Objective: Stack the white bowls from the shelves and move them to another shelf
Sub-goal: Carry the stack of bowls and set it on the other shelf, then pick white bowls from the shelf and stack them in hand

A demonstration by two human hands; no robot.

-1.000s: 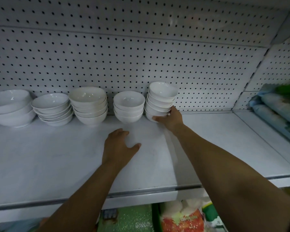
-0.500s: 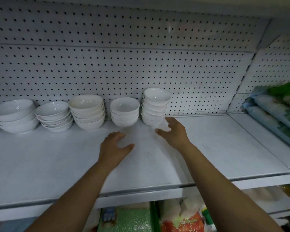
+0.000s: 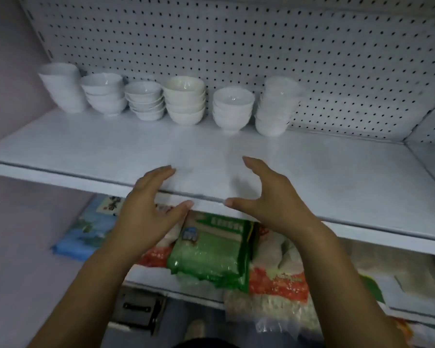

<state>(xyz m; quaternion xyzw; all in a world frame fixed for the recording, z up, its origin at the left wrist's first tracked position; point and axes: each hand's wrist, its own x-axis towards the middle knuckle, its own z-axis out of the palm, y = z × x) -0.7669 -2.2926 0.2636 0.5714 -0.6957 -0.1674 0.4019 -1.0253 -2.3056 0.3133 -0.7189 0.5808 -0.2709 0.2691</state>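
6 stacks of white bowls (image 3: 186, 116) stand in a row at the back of the white shelf (image 3: 86, 146), against the pegboard (image 3: 236, 41). Left to right:
- stack 1 (image 3: 60, 89): tall, blurred, bowl count unreadable
- stack 2 (image 3: 103, 95)
- stack 3 (image 3: 146, 100): shallower bowls
- stack 4 (image 3: 185, 96): slightly cream
- stack 5 (image 3: 232, 109)
- stack 6 (image 3: 276, 106): tall, blurred

Stacks 1-4 sit just beside one another; 5 and 6 stand a little apart.

Left hand (image 3: 148, 207) hovers at the shelf's front edge, grip apart, fingers pointing to 1 o'clock, holding nothing. Right hand (image 3: 269, 199) is near it, grip apart, fingers curved toward 11 o'clock, empty. The thumbs point at each other without touching. Hand-to-shelf contact: cannot tell.

The bowl row lies at 12 o'clock from both hands, well apart from them.

Lower shelf (image 3: 156, 280) carries a blue packet (image 3: 86, 229), a green packet (image 3: 211, 252) and a red-and-white packet (image 3: 276, 272).
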